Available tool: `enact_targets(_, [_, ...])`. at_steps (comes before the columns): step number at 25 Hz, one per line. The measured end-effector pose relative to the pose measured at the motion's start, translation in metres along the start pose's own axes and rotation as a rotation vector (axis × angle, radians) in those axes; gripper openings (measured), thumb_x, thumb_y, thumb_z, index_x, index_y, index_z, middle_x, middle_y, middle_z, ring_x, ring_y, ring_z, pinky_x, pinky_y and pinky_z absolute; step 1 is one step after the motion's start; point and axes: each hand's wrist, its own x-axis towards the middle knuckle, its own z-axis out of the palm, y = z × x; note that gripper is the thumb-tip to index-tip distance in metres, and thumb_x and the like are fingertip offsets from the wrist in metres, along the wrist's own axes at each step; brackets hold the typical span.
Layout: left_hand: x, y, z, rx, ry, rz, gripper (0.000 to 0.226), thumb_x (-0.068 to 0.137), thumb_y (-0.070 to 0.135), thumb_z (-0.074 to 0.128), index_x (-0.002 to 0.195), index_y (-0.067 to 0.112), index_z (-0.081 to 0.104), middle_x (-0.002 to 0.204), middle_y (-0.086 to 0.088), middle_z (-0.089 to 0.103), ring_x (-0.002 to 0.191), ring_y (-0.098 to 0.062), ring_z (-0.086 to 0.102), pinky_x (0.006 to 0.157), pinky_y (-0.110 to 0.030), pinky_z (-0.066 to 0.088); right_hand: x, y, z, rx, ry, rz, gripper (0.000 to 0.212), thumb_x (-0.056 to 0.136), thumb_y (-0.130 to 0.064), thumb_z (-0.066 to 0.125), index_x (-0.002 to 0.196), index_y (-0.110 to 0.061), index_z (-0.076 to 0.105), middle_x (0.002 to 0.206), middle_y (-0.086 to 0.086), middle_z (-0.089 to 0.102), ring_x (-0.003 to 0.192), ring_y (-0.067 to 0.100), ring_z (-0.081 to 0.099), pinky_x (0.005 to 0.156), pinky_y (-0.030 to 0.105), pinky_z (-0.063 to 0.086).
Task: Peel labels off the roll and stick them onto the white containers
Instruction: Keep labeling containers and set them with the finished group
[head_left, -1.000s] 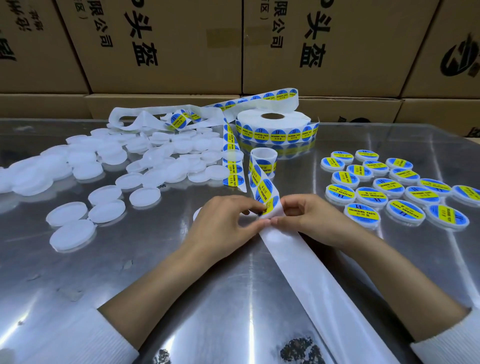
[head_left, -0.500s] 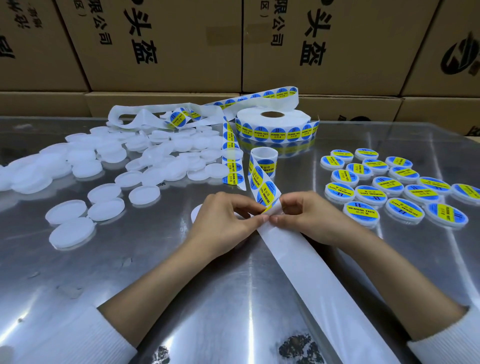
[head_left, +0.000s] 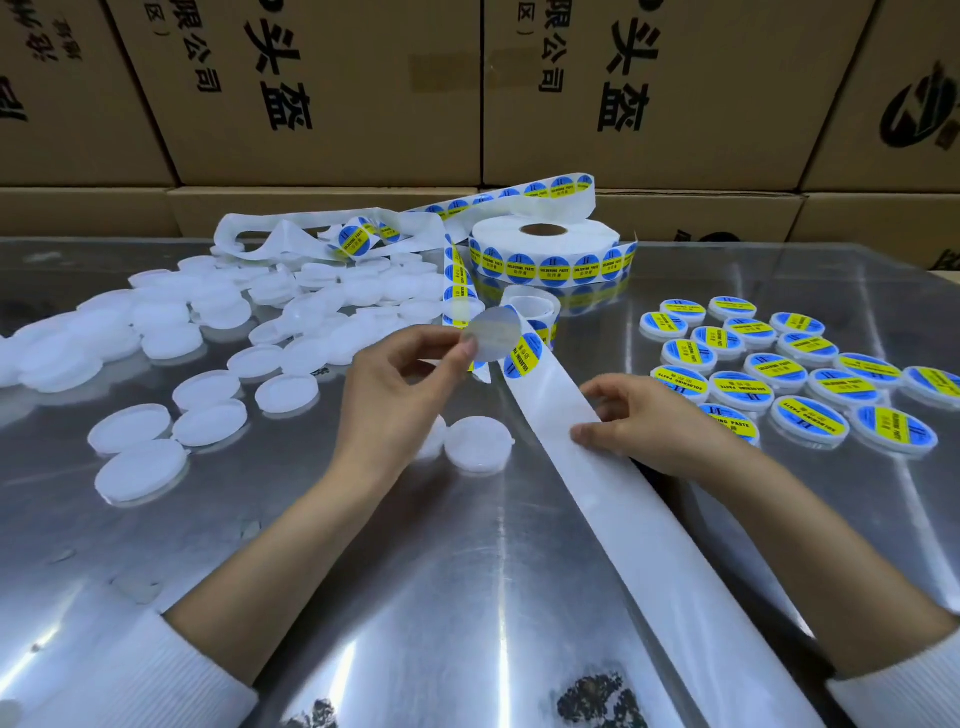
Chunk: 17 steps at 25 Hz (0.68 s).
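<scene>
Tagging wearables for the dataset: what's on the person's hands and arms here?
Both hands, left and right, are bare: no gloves, and no rings or watch in view. The forearms are uncovered too. White ribbed knit sleeves, left and right, are pushed up toward the elbows. No markings on them.

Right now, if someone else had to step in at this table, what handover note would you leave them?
Left hand pinches a peeled label, raised, back side facing the camera. Right hand rests on the bare backing strip. The label roll stands at the far centre. Labelled containers are grouped on the right; a pile of unlabelled white containers lies on the left, with one near the left hand. Left: stick this label, then label the pile.
</scene>
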Motion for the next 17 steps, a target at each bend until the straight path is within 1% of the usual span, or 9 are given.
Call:
enact_targets(2, [-0.001,0.001,0.001,0.003,-0.027,0.013,0.002,0.082,0.026,0.071,0.084,0.027,0.072,0.079,0.013,0.071,0.067,-0.001,0.061,0.065,-0.015,0.049,0.000,-0.003,0.001,0.081,0.130,-0.020,0.020,0.083,-0.019,0.070,0.101,-0.018,0.061,0.090,-0.006,0.065,0.078,0.005,0.060,0.064,0.011,0.047])
enact_targets(4, [-0.004,0.002,0.004,0.030,-0.083,0.045,0.013,0.077,0.038,0.072,0.086,0.029,0.071,0.084,0.013,0.071,0.069,-0.001,0.061,0.067,-0.013,0.047,-0.004,-0.012,0.000,0.196,0.254,-0.081,0.013,0.086,-0.032,0.065,0.093,-0.021,0.066,0.090,-0.010,0.064,0.083,0.003,0.058,0.064,0.007,0.042])
enact_targets(6, [-0.006,0.001,0.005,0.081,-0.142,0.077,0.028,0.069,0.050,0.069,0.090,0.031,0.069,0.093,0.011,0.069,0.076,-0.005,0.062,0.073,-0.012,0.045,-0.009,-0.020,-0.001,0.301,0.194,-0.085,0.028,0.086,-0.048,0.057,0.079,-0.025,0.071,0.100,-0.013,0.066,0.094,-0.001,0.057,0.075,0.010,0.039])
enact_targets(8, [-0.007,0.000,0.006,0.128,-0.187,0.111,0.034,0.067,0.052,0.068,0.094,0.033,0.068,0.099,0.010,0.067,0.083,-0.009,0.063,0.078,-0.011,0.044,-0.014,-0.026,0.001,0.319,0.031,-0.069,0.044,0.078,-0.063,0.048,0.079,-0.028,0.074,0.110,-0.018,0.066,0.107,-0.007,0.054,0.089,0.015,0.035])
enact_targets(9, [-0.007,0.000,0.006,0.146,-0.202,0.125,0.034,0.067,0.052,0.068,0.095,0.033,0.067,0.101,0.010,0.067,0.086,-0.010,0.062,0.079,-0.010,0.043,-0.015,-0.026,0.002,0.320,-0.048,-0.075,0.050,0.073,-0.067,0.046,0.083,-0.028,0.075,0.109,-0.020,0.067,0.107,-0.010,0.054,0.091,0.015,0.034])
enact_targets(11, [-0.007,-0.001,0.005,0.172,-0.218,0.144,0.034,0.067,0.052,0.071,0.096,0.034,0.065,0.102,0.010,0.065,0.088,-0.009,0.061,0.079,-0.008,0.041,-0.016,-0.026,0.004,0.379,-0.146,-0.116,0.051,0.070,-0.062,0.050,0.090,-0.022,0.075,0.099,-0.023,0.070,0.101,-0.015,0.056,0.086,0.010,0.038])
enact_targets(13, [-0.007,-0.001,0.004,0.173,-0.228,0.152,0.034,0.068,0.052,0.075,0.096,0.036,0.064,0.102,0.010,0.065,0.088,-0.007,0.060,0.079,-0.008,0.041,-0.014,-0.024,0.004,0.503,-0.174,-0.156,0.043,0.067,-0.048,0.059,0.095,-0.020,0.074,0.091,-0.020,0.072,0.097,-0.012,0.060,0.078,0.002,0.041])
enact_targets(15, [-0.006,-0.001,0.005,0.175,-0.233,0.167,0.035,0.067,0.054,0.073,0.096,0.037,0.063,0.102,0.009,0.065,0.089,-0.008,0.059,0.079,-0.007,0.040,-0.014,-0.023,0.003,0.595,-0.180,-0.155,0.037,0.065,-0.038,0.063,0.096,-0.020,0.073,0.097,-0.014,0.073,0.099,-0.007,0.063,0.075,0.001,0.042])
enact_targets(17, [-0.004,-0.002,0.004,0.185,-0.241,0.172,0.034,0.068,0.050,0.069,0.098,0.035,0.063,0.104,0.008,0.065,0.090,-0.007,0.059,0.078,-0.006,0.038,-0.012,-0.021,0.004,0.621,-0.193,-0.154,0.033,0.067,-0.033,0.064,0.095,-0.018,0.074,0.103,-0.006,0.073,0.102,-0.002,0.064,0.077,0.004,0.044])
